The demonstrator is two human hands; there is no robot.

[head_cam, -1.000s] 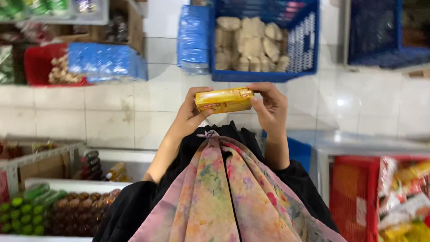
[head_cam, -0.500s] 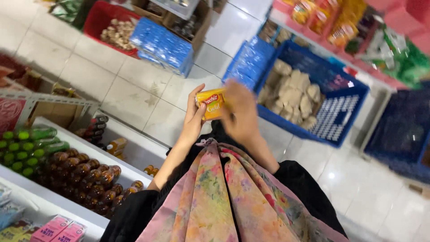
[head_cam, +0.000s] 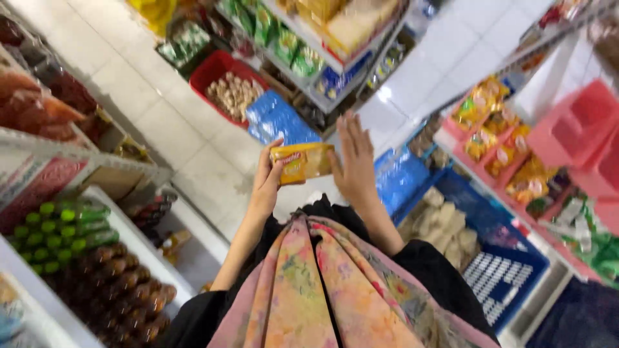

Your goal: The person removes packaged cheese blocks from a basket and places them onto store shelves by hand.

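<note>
Yellow snack packet [head_cam: 302, 162] sat in the left hand [head_cam: 267, 183], fingers closed around its left end, thumb on the near face; held up at chest height above white floor tiles [head_cam: 164, 125] of a shop aisle. Right hand [head_cam: 353, 161] was flat and open, fingers spread and pointing up, palm against or just beside the packet's right edge; contact too blurred to tell. Floral scarf [head_cam: 322, 290] over black sleeves filled the bottom of the view. Below the packet on the floor: blue wrapped packs [head_cam: 277, 119] beside a red basket [head_cam: 216, 67] of pale round items. Right of the hands, a blue crate [head_cam: 509, 274] of pale flat pieces. At left, a white shelf [head_cam: 39, 290] carried green-capped bottles [head_cam: 61, 225] and dark bottles [head_cam: 119, 283]. Shelves of bagged snacks [head_cam: 496, 138] ran along the right.
</note>
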